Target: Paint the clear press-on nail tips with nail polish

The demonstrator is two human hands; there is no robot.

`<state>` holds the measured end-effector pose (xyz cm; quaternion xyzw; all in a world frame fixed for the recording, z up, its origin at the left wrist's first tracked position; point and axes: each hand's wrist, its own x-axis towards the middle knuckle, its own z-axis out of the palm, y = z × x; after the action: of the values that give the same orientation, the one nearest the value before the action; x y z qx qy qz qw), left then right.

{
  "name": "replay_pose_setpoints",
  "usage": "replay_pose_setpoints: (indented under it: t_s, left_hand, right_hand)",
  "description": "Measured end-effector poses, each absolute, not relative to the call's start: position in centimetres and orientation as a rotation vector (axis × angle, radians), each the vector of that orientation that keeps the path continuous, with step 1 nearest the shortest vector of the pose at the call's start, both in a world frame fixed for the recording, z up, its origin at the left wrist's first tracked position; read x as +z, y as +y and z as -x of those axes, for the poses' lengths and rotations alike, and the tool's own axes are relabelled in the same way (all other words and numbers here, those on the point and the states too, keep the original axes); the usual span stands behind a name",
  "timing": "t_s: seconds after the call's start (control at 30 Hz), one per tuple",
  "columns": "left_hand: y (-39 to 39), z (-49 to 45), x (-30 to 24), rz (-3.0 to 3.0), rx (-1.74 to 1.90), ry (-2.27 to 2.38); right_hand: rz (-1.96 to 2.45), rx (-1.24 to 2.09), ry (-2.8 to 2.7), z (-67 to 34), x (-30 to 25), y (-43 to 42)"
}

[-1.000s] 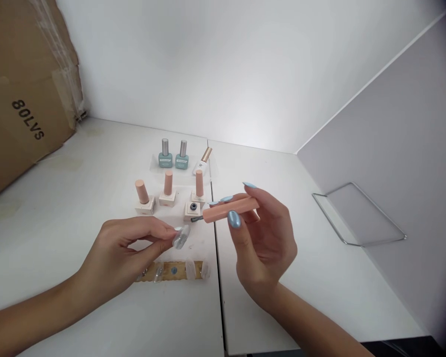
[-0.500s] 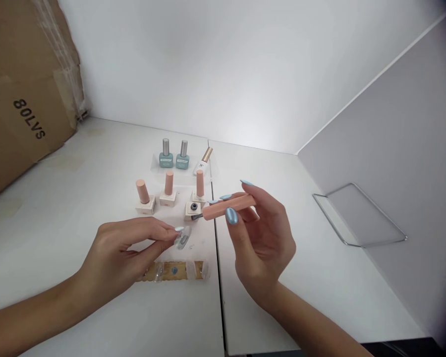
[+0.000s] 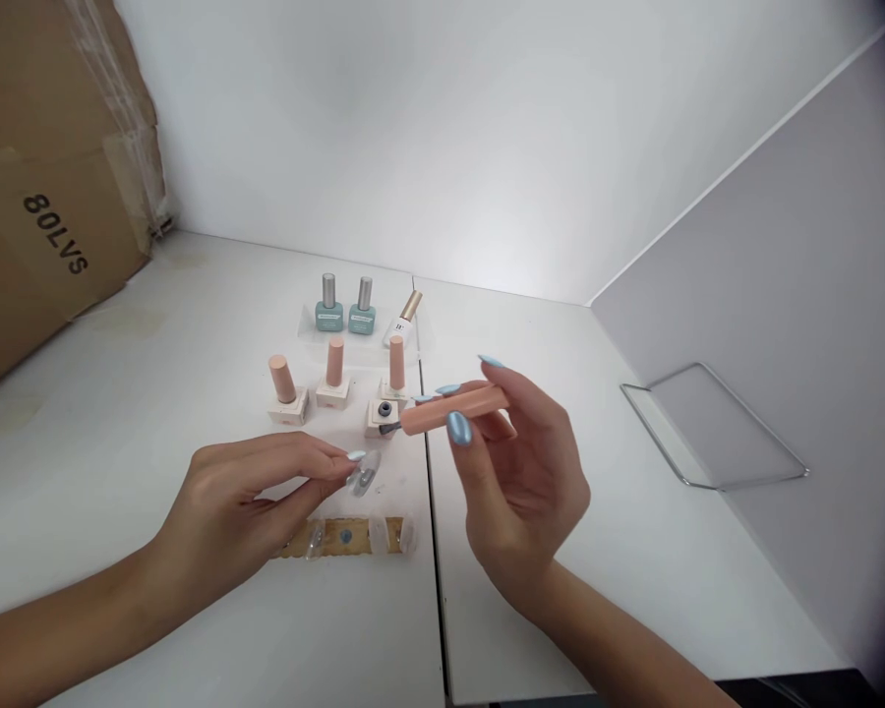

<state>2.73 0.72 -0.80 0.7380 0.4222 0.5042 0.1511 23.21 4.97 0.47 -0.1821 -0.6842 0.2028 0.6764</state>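
Head view, hands at centre frame. Left hand [image 3: 243, 501] comes in from the lower left, thumb and fingertips pinched on a clear false nail tip [image 3: 364, 473], held just above the white table [image 3: 154, 393]. Right hand [image 3: 520, 472] comes in from the lower right, fingers closed around a peach brush cap [image 3: 453, 410] held nearly level; its dark brush end points left, just above and right of the nail tip, close beside an open bottle [image 3: 381, 417] with a dark round neck. Fingernails on both hands are painted light blue.

Below the left fingertips, a tan scalloped strip [image 3: 346, 537] lies flat on the table with several clear tips stuck along it, one dabbed blue.

Behind the hands, three peach-capped bottles [image 3: 334, 376] stand in a row. Further back, two teal bottles [image 3: 345, 306] with silver caps stand side by side; a white bottle with a gold cap [image 3: 403, 321] leans just right of them.

Upper left of frame: cardboard box [image 3: 44, 197] printed "80LVS". Right of frame: a wire frame [image 3: 712, 423] against the grey side panel.
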Motion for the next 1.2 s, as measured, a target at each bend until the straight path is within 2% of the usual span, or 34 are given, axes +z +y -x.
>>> replay_pose_setpoints:
  t_s: [0.27, 0.57, 0.77, 1.0, 1.2]
  left_hand:
    - [0.9, -2.9, -0.2, -2.206, 1.442, 1.190]
    - [0.8, -2.8, -0.7, -2.218, 1.481, 1.229]
    - [1.2, -3.1, 0.1, -2.212, 1.467, 1.209]
    - [0.8, -2.7, -0.9, -2.238, 1.443, 1.230]
    - [1.1, -2.6, -0.5, -2.243, 1.453, 1.203]
  right_hand:
    - [0.250, 0.425, -1.683, -23.5, 0.9, 5.1]
    - [0.387, 0.407, -1.554, -23.2, 0.5, 5.2]
    - [0.217, 0.401, -1.704, -23.3, 1.4, 5.3]
    - [0.453, 0.347, -1.634, -23.4, 0.4, 5.2]
    - [0.277, 0.331, -1.670, -23.3, 1.4, 5.4]
